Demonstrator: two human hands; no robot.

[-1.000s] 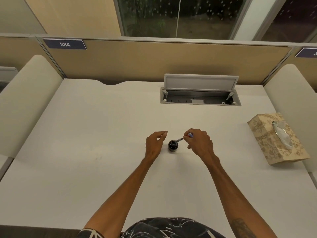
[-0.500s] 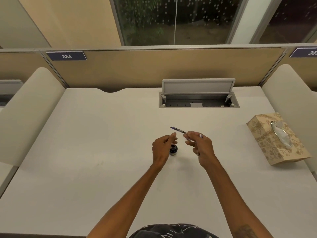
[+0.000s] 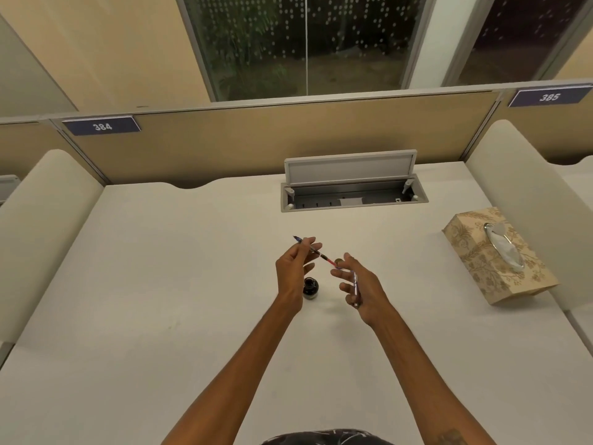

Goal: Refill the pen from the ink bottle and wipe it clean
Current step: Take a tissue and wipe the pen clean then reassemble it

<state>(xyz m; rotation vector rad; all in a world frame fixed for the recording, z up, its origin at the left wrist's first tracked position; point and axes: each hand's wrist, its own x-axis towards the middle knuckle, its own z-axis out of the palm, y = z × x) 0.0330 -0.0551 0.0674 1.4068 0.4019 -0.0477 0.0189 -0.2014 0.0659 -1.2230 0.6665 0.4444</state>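
Observation:
A small dark ink bottle (image 3: 310,288) stands open on the white desk (image 3: 160,284), just below and between my hands. My left hand (image 3: 293,273) pinches a thin pen section (image 3: 316,252) that slants up to the left, its dark tip pointing away from me. The section's reddish rear end reaches the fingertips of my right hand (image 3: 361,285). A silvery pen barrel (image 3: 355,289) lies gripped in the lower fingers of that right hand. A small round cap (image 3: 338,261) sits on the desk behind my right fingers.
A patterned tissue box (image 3: 497,255) lies at the right of the desk. An open cable tray (image 3: 353,195) with a raised lid is set into the desk at the back. Padded side dividers (image 3: 48,220) and a back panel (image 3: 256,146) enclose the desk.
The pen section left the ink bottle's mouth and rose above it. My left hand took hold of it near the tip, and the view tilted upward.

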